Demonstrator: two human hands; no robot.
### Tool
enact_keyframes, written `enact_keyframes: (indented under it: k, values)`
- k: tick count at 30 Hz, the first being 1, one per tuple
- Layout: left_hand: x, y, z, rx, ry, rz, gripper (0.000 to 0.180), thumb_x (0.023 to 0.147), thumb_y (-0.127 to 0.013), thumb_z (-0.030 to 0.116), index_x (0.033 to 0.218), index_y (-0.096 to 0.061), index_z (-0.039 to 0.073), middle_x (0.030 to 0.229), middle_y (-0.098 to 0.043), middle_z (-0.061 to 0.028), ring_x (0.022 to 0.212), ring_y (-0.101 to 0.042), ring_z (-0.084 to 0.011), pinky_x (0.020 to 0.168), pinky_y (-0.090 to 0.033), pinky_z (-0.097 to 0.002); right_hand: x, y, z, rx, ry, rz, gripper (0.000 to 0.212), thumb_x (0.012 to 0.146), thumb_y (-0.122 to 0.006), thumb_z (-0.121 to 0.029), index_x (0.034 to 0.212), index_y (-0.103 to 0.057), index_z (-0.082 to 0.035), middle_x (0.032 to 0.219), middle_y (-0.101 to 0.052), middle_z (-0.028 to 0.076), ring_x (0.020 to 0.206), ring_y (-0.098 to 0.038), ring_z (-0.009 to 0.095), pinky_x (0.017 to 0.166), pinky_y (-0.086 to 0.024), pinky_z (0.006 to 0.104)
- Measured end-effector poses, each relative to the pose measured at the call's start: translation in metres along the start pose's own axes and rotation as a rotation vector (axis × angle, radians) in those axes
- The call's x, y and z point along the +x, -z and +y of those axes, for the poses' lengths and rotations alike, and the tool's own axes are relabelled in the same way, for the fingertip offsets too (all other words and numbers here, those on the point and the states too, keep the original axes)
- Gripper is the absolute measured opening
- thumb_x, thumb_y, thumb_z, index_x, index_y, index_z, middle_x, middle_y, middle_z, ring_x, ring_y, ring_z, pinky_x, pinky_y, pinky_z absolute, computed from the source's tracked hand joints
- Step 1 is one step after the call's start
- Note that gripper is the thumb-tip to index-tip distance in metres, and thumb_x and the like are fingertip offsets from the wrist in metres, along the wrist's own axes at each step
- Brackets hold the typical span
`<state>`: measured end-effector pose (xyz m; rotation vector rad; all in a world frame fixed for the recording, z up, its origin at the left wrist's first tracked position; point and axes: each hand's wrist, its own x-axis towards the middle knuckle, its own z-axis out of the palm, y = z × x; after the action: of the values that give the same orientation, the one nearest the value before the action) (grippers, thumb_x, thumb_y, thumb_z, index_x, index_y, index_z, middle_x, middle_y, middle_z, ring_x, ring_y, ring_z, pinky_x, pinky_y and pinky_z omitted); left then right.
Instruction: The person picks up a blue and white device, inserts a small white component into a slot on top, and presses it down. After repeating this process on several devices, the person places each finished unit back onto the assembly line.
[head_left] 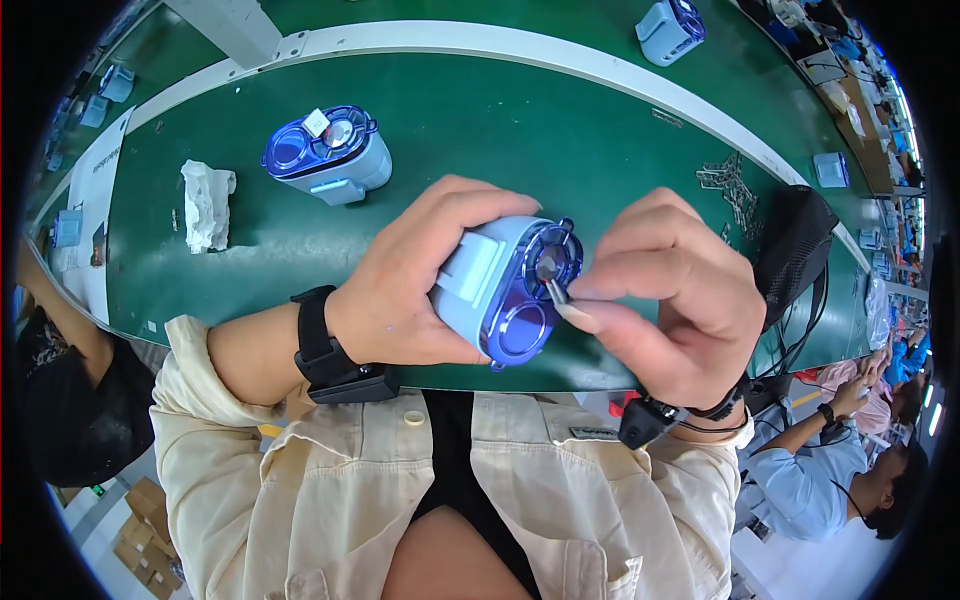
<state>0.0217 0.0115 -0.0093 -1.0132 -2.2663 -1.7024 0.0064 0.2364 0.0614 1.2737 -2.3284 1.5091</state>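
Note:
My left hand (400, 275) is wrapped around a light blue plastic housing (478, 280), tipped so its glossy dark blue lid (522, 328) faces right. The lid has two round parts, one of them a spoked ring. Between thumb and fingers, my right hand (685, 290) pinches a small silver metal piece (557, 293). Its tip reaches the ring's middle; whether it touches cannot be made out. A second light blue housing (355, 178) with the same kind of lid stands farther left, a small white block (316, 123) on top.
Crumpled white wrapping (208, 205) lies left on the green tabletop (480, 110). Loose metal pieces (735, 190) are heaped at the right, beside a black mesh pouch (797, 240) with cables. Another housing (670, 35) stands beyond the pale rail (430, 38). People sit at both sides.

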Motion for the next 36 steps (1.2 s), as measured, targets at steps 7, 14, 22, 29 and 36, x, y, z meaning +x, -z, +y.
enact_keyframes:
  k: [7, 14, 22, 29, 36]
  values:
    - [-0.003, -0.001, 0.006, -0.489, 0.193, -0.222, 0.081, 0.060, -0.088, 0.024, 0.126, -0.048, 0.004, 0.115, -0.059, -0.0102, 0.100, -0.062, -0.0244, 0.087, -0.049, -0.0334, 0.010, 0.016, 0.003, 0.119, -0.046, -0.175, 0.019, 0.072, -0.078, -0.014, 0.084, -0.071, -0.001, 0.084, -0.061, 0.012, 0.077, -0.053, 0.023, 0.067, -0.040, 0.0315]
    - [0.002, 0.004, 0.007, -0.502, 0.225, -0.438, 0.081, 0.060, -0.089, 0.027, 0.126, -0.047, 0.003, 0.117, -0.058, -0.0096, 0.102, -0.061, -0.0220, 0.088, -0.049, -0.0332, 0.009, 0.013, 0.013, 0.132, -0.064, -0.190, 0.014, 0.073, -0.077, -0.006, 0.082, -0.069, 0.000, 0.088, -0.060, 0.009, 0.079, -0.052, 0.019, 0.070, -0.040, 0.0297]
    - [-0.007, -0.007, 0.005, -0.475, 0.249, -0.167, 0.083, 0.058, -0.092, 0.031, 0.124, -0.049, 0.004, 0.117, -0.055, -0.0098, 0.105, -0.057, -0.0215, 0.090, -0.046, -0.0331, -0.002, -0.010, 0.001, 0.128, -0.300, 0.039, 0.010, 0.077, -0.072, 0.003, 0.081, -0.064, 0.000, 0.082, -0.058, 0.007, 0.076, -0.052, 0.016, 0.070, -0.040, 0.0266]
    - [-0.008, -0.010, 0.006, -0.200, 0.173, -0.002, 0.084, 0.055, -0.093, 0.025, 0.123, -0.049, 0.004, 0.116, -0.054, -0.0115, 0.104, -0.056, -0.0238, 0.090, -0.045, -0.0344, -0.009, -0.031, 0.006, 0.007, -0.233, 0.232, 0.012, 0.074, -0.074, 0.001, 0.079, -0.063, -0.001, 0.077, -0.058, 0.009, 0.069, -0.054, 0.020, 0.061, -0.042, 0.0288]
    - [-0.010, -0.012, 0.002, -0.147, 0.146, 0.099, 0.082, 0.053, -0.091, 0.020, 0.123, -0.049, 0.004, 0.114, -0.054, -0.0126, 0.102, -0.056, -0.0263, 0.088, -0.046, -0.0350, -0.010, -0.040, 0.018, -0.100, -0.065, 0.314, 0.014, 0.071, -0.075, 0.003, 0.080, -0.064, -0.001, 0.077, -0.057, 0.010, 0.065, -0.053, 0.021, 0.058, -0.042, 0.0299]
